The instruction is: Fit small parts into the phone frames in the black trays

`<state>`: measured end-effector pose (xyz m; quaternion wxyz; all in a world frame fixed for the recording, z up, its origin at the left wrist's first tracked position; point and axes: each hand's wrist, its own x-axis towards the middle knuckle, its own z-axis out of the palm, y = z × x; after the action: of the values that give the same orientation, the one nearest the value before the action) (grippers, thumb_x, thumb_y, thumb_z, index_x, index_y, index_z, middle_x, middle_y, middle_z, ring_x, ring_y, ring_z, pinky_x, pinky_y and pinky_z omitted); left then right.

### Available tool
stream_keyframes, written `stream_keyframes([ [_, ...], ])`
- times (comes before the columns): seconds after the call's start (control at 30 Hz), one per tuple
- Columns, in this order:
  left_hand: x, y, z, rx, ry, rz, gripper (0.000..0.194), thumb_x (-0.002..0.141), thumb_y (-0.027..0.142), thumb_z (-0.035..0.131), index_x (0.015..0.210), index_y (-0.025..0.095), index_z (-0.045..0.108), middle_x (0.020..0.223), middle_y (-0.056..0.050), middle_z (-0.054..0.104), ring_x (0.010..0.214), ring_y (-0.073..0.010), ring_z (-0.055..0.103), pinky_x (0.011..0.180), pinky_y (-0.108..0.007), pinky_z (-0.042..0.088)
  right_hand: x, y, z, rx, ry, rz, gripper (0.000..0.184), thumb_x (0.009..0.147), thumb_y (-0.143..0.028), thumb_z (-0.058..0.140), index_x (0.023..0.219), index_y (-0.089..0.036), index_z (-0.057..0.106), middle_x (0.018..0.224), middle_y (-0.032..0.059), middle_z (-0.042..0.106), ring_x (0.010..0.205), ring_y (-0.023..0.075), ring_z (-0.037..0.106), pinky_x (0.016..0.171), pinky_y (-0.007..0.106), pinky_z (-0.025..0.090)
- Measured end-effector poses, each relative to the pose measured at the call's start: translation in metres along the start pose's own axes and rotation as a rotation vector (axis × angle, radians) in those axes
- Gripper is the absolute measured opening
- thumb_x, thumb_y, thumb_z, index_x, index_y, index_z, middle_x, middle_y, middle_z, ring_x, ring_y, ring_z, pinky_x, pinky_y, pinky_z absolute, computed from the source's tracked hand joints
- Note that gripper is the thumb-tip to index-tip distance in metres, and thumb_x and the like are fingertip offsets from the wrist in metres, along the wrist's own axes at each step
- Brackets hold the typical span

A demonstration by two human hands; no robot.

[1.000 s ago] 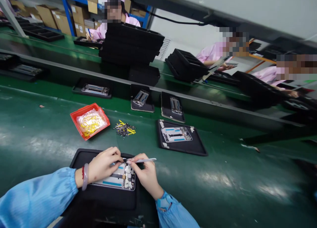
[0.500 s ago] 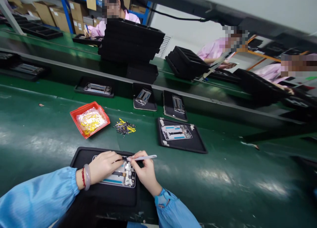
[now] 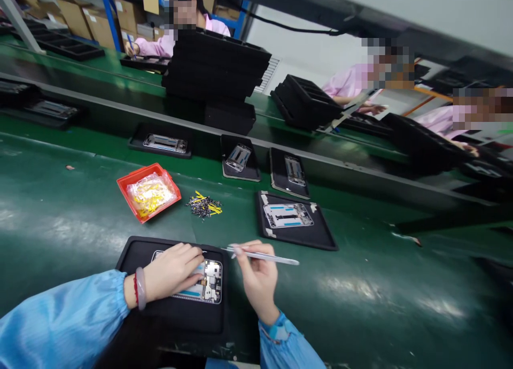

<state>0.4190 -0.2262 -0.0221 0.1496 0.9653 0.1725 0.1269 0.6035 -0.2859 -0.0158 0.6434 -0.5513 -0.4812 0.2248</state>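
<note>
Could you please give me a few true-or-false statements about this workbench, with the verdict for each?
The left hand rests on a phone frame lying on a black mat. True.

The right hand holds tweezers. True.

A red tray sits on the black mat. False: it sits on the green bench, beyond the mat.

The left wrist is bare. False: it wears a bangle and a red string.

We look from the person's head, forward and down, close above the left hand (image 3: 172, 273) and right hand (image 3: 258, 275) over the glossy green workbench (image 3: 60, 224).
</note>
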Motion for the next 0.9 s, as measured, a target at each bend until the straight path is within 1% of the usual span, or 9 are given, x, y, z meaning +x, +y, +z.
stream_keyframes([
  [0.03,0.000,0.000,0.000,-0.010,-0.010,-0.004,0.018,0.095,0.026,0.045,0.103,0.013,0.055,0.098,-0.009,0.062,0.085,-0.0220,0.058,0.075,-0.033,0.048,0.001,-0.001,0.001,0.012,0.028,0.000,0.013,0.085,-0.030,0.064,0.081,-0.024,0.054,0.073,-0.0007,0.060,0.068,0.0167,0.064,0.061,0.029,0.051],
  [0.07,-0.001,-0.001,0.000,-0.026,-0.012,-0.014,0.017,0.094,0.025,0.046,0.103,0.014,0.055,0.098,-0.009,0.062,0.085,-0.0221,0.058,0.075,-0.033,0.048,0.002,0.000,0.003,0.008,0.014,0.009,0.013,0.085,-0.030,0.065,0.082,-0.024,0.054,0.074,-0.0005,0.060,0.069,0.0166,0.064,0.063,0.029,0.051],
  [0.17,-0.003,-0.003,0.001,-0.126,0.034,-0.060,0.013,0.091,0.021,0.047,0.100,0.015,0.055,0.097,-0.008,0.060,0.085,-0.0207,0.058,0.076,-0.031,0.049,-0.001,0.007,0.011,-0.060,-0.113,0.079,0.013,0.084,-0.031,0.065,0.082,-0.023,0.056,0.074,0.0013,0.062,0.071,0.0177,0.064,0.066,0.030,0.051],
  [0.27,-0.006,-0.005,0.003,-0.249,0.119,-0.137,0.010,0.089,0.016,0.048,0.096,0.015,0.054,0.097,-0.008,0.057,0.087,-0.0187,0.058,0.078,-0.028,0.049,-0.007,0.018,0.014,-0.094,-0.180,0.158,0.013,0.082,-0.032,0.065,0.081,-0.022,0.056,0.073,0.0013,0.063,0.070,0.0180,0.064,0.067,0.030,0.051],
  [0.33,-0.008,-0.006,0.004,-0.292,0.156,-0.196,0.008,0.087,0.014,0.049,0.093,0.016,0.054,0.097,-0.007,0.056,0.088,-0.0182,0.058,0.078,-0.027,0.050,-0.010,0.022,0.013,-0.085,-0.221,0.182,0.012,0.082,-0.030,0.065,0.081,-0.022,0.055,0.073,0.0008,0.064,0.070,0.0178,0.065,0.066,0.030,0.051],
  [0.43,-0.009,-0.008,0.005,-0.301,0.170,-0.233,0.008,0.085,0.011,0.050,0.087,0.017,0.054,0.093,-0.006,0.056,0.086,-0.0180,0.058,0.077,-0.027,0.050,-0.011,0.022,0.012,-0.074,-0.263,0.167,0.010,0.082,-0.027,0.064,0.081,-0.023,0.055,0.073,0.0009,0.066,0.069,0.0178,0.066,0.066,0.029,0.051],
  [0.6,-0.007,-0.008,0.005,-0.299,0.209,-0.200,0.015,0.086,0.007,0.044,0.082,0.017,0.054,0.089,-0.005,0.056,0.081,-0.0160,0.057,0.076,-0.026,0.050,-0.010,0.018,0.013,-0.096,-0.292,0.115,0.009,0.082,-0.025,0.064,0.080,-0.022,0.056,0.073,0.0014,0.067,0.069,0.0181,0.067,0.065,0.029,0.052],
  [0.77,-0.007,-0.009,0.004,-0.310,0.236,-0.188,0.016,0.088,0.007,0.042,0.082,0.017,0.054,0.088,-0.005,0.056,0.081,-0.0161,0.057,0.075,-0.026,0.050,-0.009,0.017,0.015,-0.113,-0.299,0.039,0.008,0.082,-0.021,0.064,0.079,-0.022,0.057,0.073,0.0009,0.066,0.069,0.0168,0.066,0.064,0.026,0.052],
  [0.9,-0.006,-0.008,0.003,-0.266,0.229,-0.181,0.018,0.090,0.009,0.040,0.081,0.017,0.052,0.088,-0.006,0.056,0.080,-0.0171,0.057,0.074,-0.027,0.050,-0.009,0.018,0.014,-0.095,-0.284,0.018,0.008,0.083,-0.019,0.063,0.080,-0.022,0.057,0.074,0.0001,0.065,0.069,0.0158,0.066,0.064,0.025,0.052],
])
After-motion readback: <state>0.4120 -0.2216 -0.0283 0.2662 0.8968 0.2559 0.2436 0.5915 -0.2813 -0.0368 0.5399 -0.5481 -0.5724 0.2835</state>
